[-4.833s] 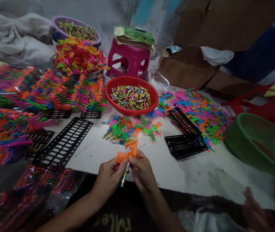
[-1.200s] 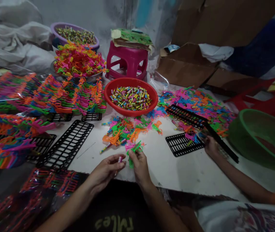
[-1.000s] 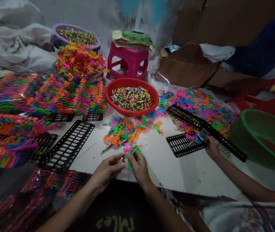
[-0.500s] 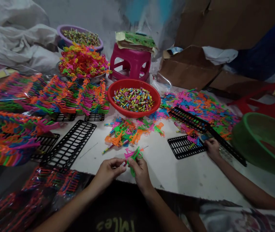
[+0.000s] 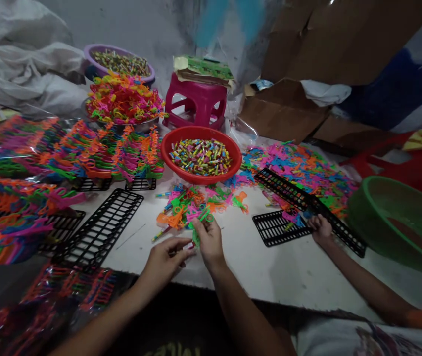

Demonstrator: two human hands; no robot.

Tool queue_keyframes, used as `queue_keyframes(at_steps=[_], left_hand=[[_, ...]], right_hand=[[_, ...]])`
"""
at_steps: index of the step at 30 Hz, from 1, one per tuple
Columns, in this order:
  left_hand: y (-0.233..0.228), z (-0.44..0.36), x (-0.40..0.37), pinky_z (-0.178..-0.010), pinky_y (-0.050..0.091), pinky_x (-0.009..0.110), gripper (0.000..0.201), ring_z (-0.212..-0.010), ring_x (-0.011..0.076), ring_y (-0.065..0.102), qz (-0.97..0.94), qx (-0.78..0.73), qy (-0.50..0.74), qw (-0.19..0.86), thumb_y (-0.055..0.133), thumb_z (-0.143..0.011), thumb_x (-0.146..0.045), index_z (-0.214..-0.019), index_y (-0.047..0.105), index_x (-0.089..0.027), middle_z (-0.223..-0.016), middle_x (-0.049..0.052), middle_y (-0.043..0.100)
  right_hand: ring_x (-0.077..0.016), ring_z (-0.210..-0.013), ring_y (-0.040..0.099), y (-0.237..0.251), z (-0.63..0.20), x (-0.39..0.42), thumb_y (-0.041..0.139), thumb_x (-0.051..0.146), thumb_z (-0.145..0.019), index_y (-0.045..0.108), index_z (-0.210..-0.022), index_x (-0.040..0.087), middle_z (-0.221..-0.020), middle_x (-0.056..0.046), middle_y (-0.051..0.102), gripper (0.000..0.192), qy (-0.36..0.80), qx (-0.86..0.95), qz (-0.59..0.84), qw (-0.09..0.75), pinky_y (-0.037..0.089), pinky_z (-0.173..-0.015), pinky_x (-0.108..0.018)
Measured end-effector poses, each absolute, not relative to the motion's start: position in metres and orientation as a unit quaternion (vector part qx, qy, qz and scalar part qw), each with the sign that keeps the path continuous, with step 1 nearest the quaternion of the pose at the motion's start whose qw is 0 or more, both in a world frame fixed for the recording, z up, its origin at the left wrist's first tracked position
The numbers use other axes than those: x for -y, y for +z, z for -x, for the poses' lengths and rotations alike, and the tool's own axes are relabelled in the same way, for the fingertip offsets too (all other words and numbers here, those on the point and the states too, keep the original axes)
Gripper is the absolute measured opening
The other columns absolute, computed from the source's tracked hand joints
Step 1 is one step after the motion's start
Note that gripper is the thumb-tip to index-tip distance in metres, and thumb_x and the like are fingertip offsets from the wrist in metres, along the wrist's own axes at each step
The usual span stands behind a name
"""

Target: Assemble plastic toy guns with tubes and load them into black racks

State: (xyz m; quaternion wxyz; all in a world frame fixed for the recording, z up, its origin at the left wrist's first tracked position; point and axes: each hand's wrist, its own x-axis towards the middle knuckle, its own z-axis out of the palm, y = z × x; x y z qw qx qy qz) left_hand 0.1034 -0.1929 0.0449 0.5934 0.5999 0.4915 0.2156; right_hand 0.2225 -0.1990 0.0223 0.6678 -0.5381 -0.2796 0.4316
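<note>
Low over the front edge of the table, my left hand (image 5: 166, 259) pinches a small red-and-white tube (image 5: 189, 245) between thumb and fingers. Right beside it, my right hand (image 5: 210, 242) grips a green plastic toy piece (image 5: 196, 236), whose lower end is close to the tube. Whether tube and green piece touch, I cannot tell. Just beyond my fingers lies a loose pile of orange, green and pink toy pieces (image 5: 175, 217), with several small tubes among them.
A red basin (image 5: 200, 180) of small tubes stands behind the pile. Black grid racks (image 5: 99, 227) lie left, near rows of racked toys (image 5: 95, 153). At right, a co-worker's hand (image 5: 321, 230) is at another black rack (image 5: 270, 230), near a green basin (image 5: 392, 232).
My right hand has moved forward with the green piece, towards the pile. My left hand keeps its pinch on the tube nearly in place. The whole view has shifted slightly.
</note>
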Motion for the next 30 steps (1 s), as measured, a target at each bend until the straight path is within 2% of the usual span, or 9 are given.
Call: queue_keyframes(at_steps=[3, 5, 8, 12, 20, 23, 25, 28, 30], left_hand=[[0.052, -0.1, 0.187, -0.063, 0.041, 0.025, 0.02, -0.067, 0.0157, 0.054, -0.669, -0.459, 0.251, 0.528, 0.065, -0.067, -0.03, -0.084, 0.069, -0.02, -0.081, 0.006, 0.062], [0.054, -0.098, 0.189, -0.068, 0.04, 0.024, 0.02, -0.074, 0.0167, 0.053, -0.719, -0.414, 0.249, 0.499, 0.06, -0.073, -0.029, -0.09, 0.068, -0.022, -0.079, 0.006, 0.061], [0.057, -0.096, 0.194, -0.067, 0.038, 0.023, 0.023, -0.072, 0.0156, 0.052, -0.782, -0.348, 0.202, 0.477, 0.052, -0.08, -0.027, -0.098, 0.065, -0.022, -0.075, 0.006, 0.056], [0.061, -0.094, 0.193, -0.065, 0.038, 0.023, 0.022, -0.071, 0.0153, 0.051, -0.825, -0.294, 0.144, 0.461, 0.047, -0.082, -0.026, -0.095, 0.065, -0.022, -0.076, 0.006, 0.055], [0.059, -0.099, 0.207, -0.076, 0.039, 0.026, 0.022, -0.079, 0.0171, 0.053, -0.752, -0.386, 0.331, 0.419, 0.05, -0.08, -0.021, -0.099, 0.063, -0.022, -0.082, 0.007, 0.059], [0.064, -0.1, 0.207, -0.075, 0.039, 0.025, 0.017, -0.081, 0.0168, 0.052, -0.722, -0.384, 0.309, 0.485, 0.053, -0.079, -0.024, -0.092, 0.064, -0.021, -0.083, 0.006, 0.059], [0.066, -0.099, 0.205, -0.064, 0.039, 0.023, 0.017, -0.071, 0.0137, 0.051, -0.674, -0.374, 0.263, 0.58, 0.056, -0.077, -0.03, -0.088, 0.064, -0.02, -0.076, 0.003, 0.056], [0.064, -0.097, 0.203, -0.042, 0.026, 0.018, 0.029, -0.045, 0.0053, 0.034, -0.565, -0.352, 0.197, 0.72, 0.059, -0.072, -0.041, -0.089, 0.059, -0.018, -0.061, -0.004, 0.044], [0.06, -0.095, 0.202, -0.039, 0.019, 0.017, 0.033, -0.041, 0.0028, 0.026, -0.537, -0.347, 0.174, 0.749, 0.059, -0.071, -0.044, -0.09, 0.058, -0.017, -0.062, -0.005, 0.044]], right_hand=[[-0.0113, -0.068, 0.05, 0.029, -0.224, 0.203, 0.056, 0.038, -0.075, 0.049, -0.079, 0.018, -0.073, 0.001, 0.054, 0.022, 0.404, 0.268, 0.534, 0.693, 0.042, -0.066, -0.023], [-0.011, -0.066, 0.049, 0.031, -0.224, 0.209, 0.056, 0.038, -0.075, 0.05, -0.079, 0.018, -0.071, 0.001, 0.053, 0.022, 0.408, 0.272, 0.534, 0.689, 0.042, -0.064, -0.023], [-0.0103, -0.061, 0.047, 0.031, -0.224, 0.218, 0.057, 0.038, -0.075, 0.05, -0.077, 0.018, -0.067, 0.002, 0.05, 0.021, 0.433, 0.28, 0.529, 0.674, 0.04, -0.059, -0.022], [-0.0095, -0.058, 0.045, 0.031, -0.227, 0.224, 0.058, 0.036, -0.075, 0.048, -0.077, 0.019, -0.065, 0.003, 0.048, 0.02, 0.441, 0.257, 0.535, 0.674, 0.039, -0.056, -0.021], [-0.0113, -0.067, 0.05, 0.047, -0.227, 0.221, 0.058, 0.033, -0.076, 0.052, -0.083, 0.019, -0.073, 0.0, 0.053, 0.017, 0.443, 0.29, 0.503, 0.683, 0.042, -0.064, -0.024], [-0.0099, -0.059, 0.048, 0.051, -0.227, 0.222, 0.063, 0.033, -0.071, 0.053, -0.08, 0.019, -0.069, 0.002, 0.053, 0.02, 0.515, 0.237, 0.447, 0.692, 0.04, -0.056, -0.022], [-0.0087, -0.053, 0.045, 0.053, -0.227, 0.224, 0.066, 0.034, -0.067, 0.053, -0.077, 0.019, -0.064, 0.003, 0.051, 0.022, 0.574, 0.204, 0.408, 0.68, 0.038, -0.049, -0.021], [-0.0073, -0.048, 0.042, 0.057, -0.231, 0.225, 0.07, 0.032, -0.063, 0.052, -0.071, 0.017, -0.058, 0.004, 0.049, 0.024, 0.632, 0.164, 0.371, 0.66, 0.035, -0.044, -0.019], [-0.0059, -0.043, 0.038, 0.06, -0.237, 0.225, 0.07, 0.032, -0.063, 0.05, -0.065, 0.016, -0.051, 0.005, 0.043, 0.025, 0.657, 0.137, 0.346, 0.655, 0.033, -0.042, -0.018]])
